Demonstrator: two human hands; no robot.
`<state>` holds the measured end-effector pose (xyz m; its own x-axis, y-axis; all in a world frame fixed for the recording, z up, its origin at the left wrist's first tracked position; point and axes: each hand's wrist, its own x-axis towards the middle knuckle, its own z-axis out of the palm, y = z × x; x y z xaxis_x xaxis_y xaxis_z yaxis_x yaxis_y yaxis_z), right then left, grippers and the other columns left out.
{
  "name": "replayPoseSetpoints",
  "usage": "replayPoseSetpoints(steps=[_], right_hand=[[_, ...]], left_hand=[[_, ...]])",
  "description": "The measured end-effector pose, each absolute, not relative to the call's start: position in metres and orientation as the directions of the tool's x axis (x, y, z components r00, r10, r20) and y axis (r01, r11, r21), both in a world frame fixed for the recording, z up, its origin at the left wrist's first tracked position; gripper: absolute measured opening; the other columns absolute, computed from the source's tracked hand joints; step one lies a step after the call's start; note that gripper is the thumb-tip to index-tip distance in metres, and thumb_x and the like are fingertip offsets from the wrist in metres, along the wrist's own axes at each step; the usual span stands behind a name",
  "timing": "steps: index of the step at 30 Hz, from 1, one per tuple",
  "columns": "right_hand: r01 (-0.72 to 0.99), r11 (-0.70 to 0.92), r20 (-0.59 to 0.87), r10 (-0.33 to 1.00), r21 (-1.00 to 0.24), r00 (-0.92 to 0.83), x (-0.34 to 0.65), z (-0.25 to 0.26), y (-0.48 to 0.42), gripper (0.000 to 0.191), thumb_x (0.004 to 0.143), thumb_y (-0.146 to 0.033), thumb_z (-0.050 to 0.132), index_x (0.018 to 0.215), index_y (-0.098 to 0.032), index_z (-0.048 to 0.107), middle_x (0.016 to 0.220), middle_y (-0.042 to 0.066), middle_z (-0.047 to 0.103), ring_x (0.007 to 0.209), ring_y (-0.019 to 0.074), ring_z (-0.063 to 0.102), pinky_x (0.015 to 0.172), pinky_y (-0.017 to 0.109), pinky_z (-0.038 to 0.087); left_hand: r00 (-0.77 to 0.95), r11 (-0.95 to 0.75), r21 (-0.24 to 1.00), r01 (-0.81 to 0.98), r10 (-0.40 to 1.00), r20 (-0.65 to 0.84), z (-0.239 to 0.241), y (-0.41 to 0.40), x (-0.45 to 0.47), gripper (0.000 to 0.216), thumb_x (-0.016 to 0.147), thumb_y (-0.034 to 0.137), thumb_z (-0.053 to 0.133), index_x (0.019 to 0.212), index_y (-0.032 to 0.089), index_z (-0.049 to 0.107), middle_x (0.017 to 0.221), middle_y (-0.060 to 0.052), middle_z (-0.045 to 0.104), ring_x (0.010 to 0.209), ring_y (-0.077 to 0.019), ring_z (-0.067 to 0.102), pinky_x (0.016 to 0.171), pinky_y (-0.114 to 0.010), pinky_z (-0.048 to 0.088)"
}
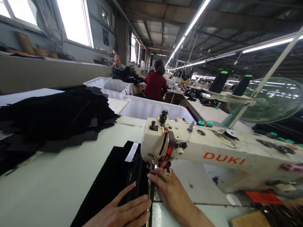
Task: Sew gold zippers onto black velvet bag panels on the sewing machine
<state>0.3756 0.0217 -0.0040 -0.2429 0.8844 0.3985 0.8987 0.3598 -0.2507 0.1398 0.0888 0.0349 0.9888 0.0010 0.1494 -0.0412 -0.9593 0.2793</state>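
Note:
A black fabric panel (107,178) lies on the sewing table, with its edge under the head of a white sewing machine (153,142). A gold-toothed zipper (149,189) runs along the panel toward the needle area. My left hand (125,209) rests flat on the panel with its fingers apart, fingertips by the zipper. My right hand (174,192) is close to the presser foot, thumb and forefinger together at the zipper; its other fingers are partly hidden. A white label strip (132,152) and a small metal piece (134,183) show on the panel.
A pile of black fabric pieces (59,113) covers the table's left. Behind the machine stand white plastic bins (153,108). Thread cones (219,82) and a green fan (265,99) are at the right. A person in dark red (155,83) sits ahead, facing away.

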Motion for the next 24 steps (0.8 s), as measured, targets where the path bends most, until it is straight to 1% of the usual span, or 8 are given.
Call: replayPoseSetpoints(steps=[4,6,8,11,12,15,19,24], right_hand=[[0.889,0.225,0.428,0.903,-0.400,-0.036,0.380,0.000,0.019,0.040,0.082,-0.005,0.049,0.117,-0.021,0.060,0.110,0.008,0.064,0.101,0.0232,0.060,0.090,0.040,0.050],[0.911,0.172,0.421,0.907,-0.375,0.002,0.381,0.002,0.020,0.031,0.080,-0.015,0.059,0.110,-0.019,0.060,0.109,0.010,0.062,0.101,0.0273,0.058,0.089,0.045,0.050],[0.947,0.177,0.422,0.905,-0.268,-0.050,0.380,0.003,0.023,0.029,0.077,-0.018,0.067,0.105,-0.019,0.059,0.109,0.010,0.061,0.101,0.0283,0.057,0.089,0.045,0.050],[0.970,0.227,0.432,0.886,-0.087,-0.169,0.377,0.001,0.033,0.021,0.082,-0.009,0.062,0.101,-0.019,0.059,0.108,0.010,0.061,0.098,0.0251,0.058,0.087,0.040,0.050],[0.968,0.246,0.430,0.880,-0.047,-0.203,0.376,-0.001,0.036,0.023,0.084,-0.004,0.059,0.102,-0.018,0.058,0.108,0.010,0.062,0.098,0.0247,0.058,0.089,0.040,0.048],[0.963,0.268,0.405,0.882,-0.005,-0.243,0.373,-0.006,0.041,0.030,0.085,0.003,0.051,0.109,-0.016,0.057,0.110,0.013,0.062,0.104,0.0264,0.056,0.096,0.044,0.044],[0.985,0.171,0.368,0.918,-0.036,-0.146,0.368,-0.008,0.036,0.016,0.091,-0.006,0.051,0.103,-0.014,0.057,0.099,0.013,0.063,0.097,0.0281,0.057,0.086,0.044,0.045],[0.988,-0.026,0.304,0.950,-0.155,0.073,0.362,0.003,0.038,0.004,0.087,-0.016,0.059,0.090,-0.016,0.062,0.090,0.007,0.065,0.088,0.0238,0.061,0.077,0.034,0.043]], left_hand=[[0.984,-0.961,0.277,0.011,0.059,0.166,0.038,0.089,0.140,0.060,0.095,0.011,0.054,0.149,0.028,0.035,0.147,-0.002,0.046,0.135,-0.0222,0.044,0.121,-0.042,0.016],[0.980,-0.963,0.266,0.045,0.094,0.176,0.038,0.088,0.141,0.066,0.090,0.004,0.054,0.149,0.028,0.036,0.148,-0.002,0.044,0.136,-0.0240,0.042,0.120,-0.046,0.016],[0.973,-0.960,0.268,0.077,0.131,0.192,0.039,0.086,0.142,0.072,0.086,0.004,0.057,0.149,0.031,0.036,0.148,0.000,0.043,0.136,-0.0265,0.042,0.119,-0.048,0.020],[0.961,-0.953,0.286,0.099,0.167,0.221,0.043,0.082,0.143,0.072,0.086,0.012,0.063,0.149,0.034,0.036,0.147,0.001,0.045,0.135,-0.0286,0.044,0.118,-0.050,0.024],[0.960,-0.951,0.293,0.101,0.170,0.223,0.045,0.081,0.142,0.071,0.086,0.016,0.064,0.149,0.034,0.036,0.147,0.001,0.045,0.134,-0.0288,0.045,0.118,-0.050,0.024],[0.968,-0.944,0.311,0.105,0.170,0.187,0.051,0.079,0.141,0.074,0.082,0.031,0.073,0.147,0.031,0.039,0.147,-0.001,0.046,0.135,-0.0301,0.044,0.118,-0.051,0.022],[0.980,-0.934,0.333,0.127,0.171,0.105,0.052,0.080,0.139,0.080,0.078,0.056,0.073,0.146,0.026,0.042,0.149,-0.004,0.043,0.138,-0.0322,0.038,0.117,-0.054,0.024],[0.980,-0.927,0.356,0.119,0.167,0.108,0.045,0.085,0.139,0.080,0.077,0.064,0.069,0.144,0.028,0.045,0.148,-0.005,0.045,0.138,-0.0342,0.037,0.116,-0.055,0.026]])
